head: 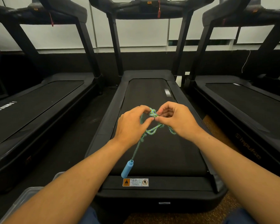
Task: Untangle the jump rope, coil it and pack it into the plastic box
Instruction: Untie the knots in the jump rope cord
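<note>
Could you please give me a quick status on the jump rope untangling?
Left hand and right hand both pinch the knot. Jump rope tangled; blue handle dangling over treadmill belt. Plastic box lower left, nothing obstructing.

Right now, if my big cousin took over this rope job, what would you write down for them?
Left hand and right hand both pinch the knot in the jump rope, held over the treadmill belt.
One blue handle hangs down by the belt's near end; the other isn't visible.
The plastic box waits at bottom left.
Done: nothing finished yet.
Left: undo the knot, coil the rope, pack it in the box.
</note>
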